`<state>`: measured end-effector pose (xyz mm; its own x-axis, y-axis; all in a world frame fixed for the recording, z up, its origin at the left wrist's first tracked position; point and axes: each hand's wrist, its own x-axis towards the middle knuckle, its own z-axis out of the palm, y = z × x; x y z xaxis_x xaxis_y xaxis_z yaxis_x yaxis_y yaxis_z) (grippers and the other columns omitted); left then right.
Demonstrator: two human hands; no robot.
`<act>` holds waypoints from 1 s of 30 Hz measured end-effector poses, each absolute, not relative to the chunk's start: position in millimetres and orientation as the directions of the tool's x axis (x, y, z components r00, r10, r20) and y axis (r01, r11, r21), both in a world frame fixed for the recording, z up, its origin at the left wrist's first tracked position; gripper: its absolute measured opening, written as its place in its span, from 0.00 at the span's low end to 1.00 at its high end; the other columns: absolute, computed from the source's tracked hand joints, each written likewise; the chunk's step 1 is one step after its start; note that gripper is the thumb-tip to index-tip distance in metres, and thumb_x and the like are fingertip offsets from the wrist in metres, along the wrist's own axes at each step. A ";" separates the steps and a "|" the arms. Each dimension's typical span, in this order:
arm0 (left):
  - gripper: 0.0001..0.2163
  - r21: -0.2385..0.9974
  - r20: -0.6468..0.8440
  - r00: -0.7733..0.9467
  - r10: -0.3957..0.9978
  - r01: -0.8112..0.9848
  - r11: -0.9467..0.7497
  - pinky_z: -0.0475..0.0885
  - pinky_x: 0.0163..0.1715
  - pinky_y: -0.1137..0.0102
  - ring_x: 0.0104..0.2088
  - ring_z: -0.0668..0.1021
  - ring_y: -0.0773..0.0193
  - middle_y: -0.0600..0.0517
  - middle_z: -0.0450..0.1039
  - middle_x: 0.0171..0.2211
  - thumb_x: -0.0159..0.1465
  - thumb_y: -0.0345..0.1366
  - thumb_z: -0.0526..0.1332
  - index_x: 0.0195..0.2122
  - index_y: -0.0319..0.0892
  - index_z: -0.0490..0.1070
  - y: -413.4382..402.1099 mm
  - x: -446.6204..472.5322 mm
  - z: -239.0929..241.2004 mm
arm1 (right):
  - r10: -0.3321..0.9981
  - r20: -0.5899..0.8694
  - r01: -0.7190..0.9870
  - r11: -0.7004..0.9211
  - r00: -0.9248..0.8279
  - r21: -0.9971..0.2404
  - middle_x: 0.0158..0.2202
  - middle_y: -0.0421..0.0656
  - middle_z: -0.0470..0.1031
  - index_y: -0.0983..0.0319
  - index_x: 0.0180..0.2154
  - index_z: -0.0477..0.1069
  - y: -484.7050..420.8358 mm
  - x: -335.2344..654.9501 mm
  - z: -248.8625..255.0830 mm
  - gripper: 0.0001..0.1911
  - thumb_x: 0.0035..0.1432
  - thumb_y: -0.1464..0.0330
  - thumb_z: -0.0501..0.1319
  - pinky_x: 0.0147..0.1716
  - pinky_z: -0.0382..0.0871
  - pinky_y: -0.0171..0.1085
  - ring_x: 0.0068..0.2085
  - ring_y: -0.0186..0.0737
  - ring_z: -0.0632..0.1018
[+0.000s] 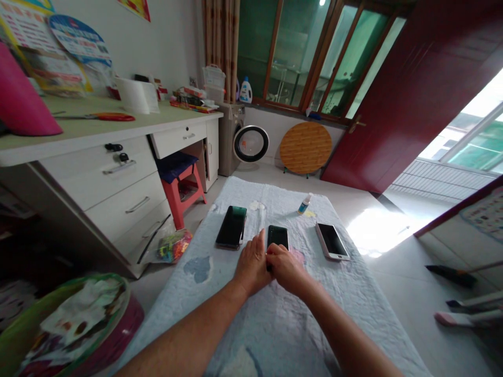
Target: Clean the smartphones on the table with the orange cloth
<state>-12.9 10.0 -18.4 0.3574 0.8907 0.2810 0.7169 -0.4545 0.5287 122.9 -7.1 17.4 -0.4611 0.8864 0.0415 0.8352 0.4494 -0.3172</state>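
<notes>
Here, the middle phone (pixel 278 235), near end behind the right hand (pixel 286 267).

Middle phone (pixel 278 236) lies between left phone (pixel 231 226) and right phone (pixel 332 241) (on cloth (pixel 271 335)).

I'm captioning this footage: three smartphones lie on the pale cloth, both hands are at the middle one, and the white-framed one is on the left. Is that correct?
The side is wrong: the head view shows the white-framed smartphone on the right. The left hand and right hand are at the middle smartphone, and all three lie on the pale cloth.
</notes>
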 end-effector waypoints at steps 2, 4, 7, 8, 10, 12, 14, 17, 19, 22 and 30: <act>0.43 0.511 0.258 0.368 0.893 0.733 -0.449 0.63 0.54 0.58 0.54 0.67 0.48 0.40 0.60 0.57 0.52 0.36 0.62 0.65 0.39 0.37 9.3 -13.2 -16.1 | 0.885 0.049 0.834 0.453 -0.463 -0.315 0.37 0.43 0.69 0.61 0.32 0.76 -7.7 125.1 17.0 0.09 0.57 0.76 0.57 0.38 0.60 0.34 0.38 0.37 0.66; 0.41 0.500 0.228 0.379 0.897 0.745 -0.441 0.62 0.55 0.58 0.55 0.66 0.48 0.40 0.59 0.58 0.52 0.39 0.63 0.64 0.39 0.43 8.7 -13.5 -12.5 | 0.893 0.060 0.845 0.442 -0.446 -0.302 0.36 0.43 0.69 0.59 0.34 0.77 -2.6 128.3 16.6 0.10 0.58 0.75 0.57 0.39 0.60 0.35 0.38 0.37 0.66; 0.34 0.489 0.175 0.401 0.899 0.757 -0.433 0.62 0.54 0.58 0.54 0.66 0.48 0.43 0.61 0.57 0.52 0.46 0.66 0.58 0.43 0.55 8.5 -14.1 -5.7 | 0.912 0.100 0.861 0.409 -0.398 -0.302 0.37 0.43 0.68 0.58 0.36 0.78 13.1 133.5 15.0 0.11 0.60 0.73 0.57 0.40 0.60 0.34 0.39 0.38 0.66; 0.32 0.485 0.159 0.408 0.899 0.761 -0.431 0.63 0.52 0.58 0.53 0.68 0.49 0.45 0.62 0.55 0.51 0.48 0.67 0.55 0.44 0.58 8.7 -14.3 -3.8 | 0.917 0.116 0.863 0.398 -0.382 -0.310 0.37 0.43 0.68 0.58 0.36 0.78 19.3 135.0 14.3 0.11 0.60 0.73 0.57 0.41 0.60 0.34 0.40 0.38 0.66; 0.30 0.473 0.141 0.416 0.898 0.769 -0.431 0.64 0.51 0.59 0.50 0.69 0.50 0.46 0.65 0.52 0.51 0.50 0.67 0.51 0.44 0.61 9.4 -14.6 -1.5 | 0.924 0.140 0.864 0.383 -0.357 -0.328 0.37 0.43 0.67 0.58 0.35 0.79 31.5 137.6 13.3 0.12 0.59 0.74 0.56 0.42 0.60 0.34 0.41 0.38 0.66; 0.30 0.462 0.146 0.424 0.894 0.770 -0.441 0.63 0.52 0.59 0.50 0.69 0.50 0.46 0.65 0.51 0.51 0.51 0.67 0.52 0.43 0.62 10.2 -14.6 -1.6 | 0.927 0.146 0.861 0.376 -0.347 -0.342 0.37 0.43 0.68 0.59 0.34 0.79 42.7 139.6 13.4 0.13 0.59 0.75 0.56 0.44 0.60 0.34 0.41 0.37 0.68; 0.33 0.459 0.160 0.431 0.888 0.764 -0.454 0.62 0.53 0.58 0.52 0.68 0.49 0.45 0.65 0.52 0.51 0.51 0.67 0.54 0.42 0.61 10.7 -14.1 -3.6 | 0.931 0.141 0.867 0.365 -0.337 -0.338 0.37 0.43 0.70 0.60 0.35 0.79 53.1 141.5 14.3 0.15 0.59 0.76 0.54 0.46 0.59 0.33 0.41 0.36 0.69; 0.36 0.461 0.163 0.424 0.891 0.765 -0.449 0.61 0.54 0.58 0.53 0.67 0.49 0.44 0.65 0.54 0.52 0.52 0.67 0.58 0.41 0.58 10.6 -13.8 -6.4 | 0.948 0.121 0.900 0.318 -0.295 -0.298 0.37 0.43 0.72 0.60 0.39 0.79 68.0 145.6 14.8 0.16 0.59 0.77 0.53 0.46 0.59 0.32 0.41 0.35 0.70; 0.37 0.456 0.154 0.425 0.892 0.770 -0.446 0.61 0.54 0.57 0.53 0.67 0.48 0.44 0.64 0.56 0.52 0.53 0.66 0.59 0.42 0.58 10.1 -14.4 -6.4 | 0.963 0.110 0.925 0.269 -0.248 -0.270 0.38 0.43 0.72 0.60 0.41 0.78 76.8 149.6 13.5 0.16 0.59 0.76 0.53 0.47 0.59 0.32 0.42 0.35 0.71; 0.35 0.444 0.142 0.451 0.881 0.767 -0.464 0.62 0.53 0.58 0.52 0.67 0.48 0.46 0.62 0.59 0.53 0.53 0.66 0.60 0.45 0.60 9.7 -15.9 -3.4 | 0.983 0.119 0.952 0.168 -0.141 -0.256 0.40 0.44 0.73 0.61 0.42 0.78 84.1 157.0 10.1 0.16 0.60 0.76 0.53 0.47 0.58 0.32 0.42 0.36 0.72; 0.32 0.483 0.145 0.483 0.864 0.728 -0.487 0.63 0.51 0.60 0.51 0.69 0.50 0.49 0.66 0.57 0.54 0.52 0.65 0.58 0.47 0.62 11.2 -17.1 -0.3 | 0.977 0.165 0.925 0.184 -0.135 -0.332 0.37 0.44 0.71 0.59 0.40 0.78 48.2 161.6 9.0 0.16 0.61 0.74 0.53 0.45 0.60 0.33 0.41 0.37 0.71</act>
<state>-17.1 11.2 -0.3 0.4825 0.8638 0.1447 0.7276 -0.4873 0.4829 161.6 48.2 9.0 -0.1353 0.9769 0.1655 0.9251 0.1844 -0.3321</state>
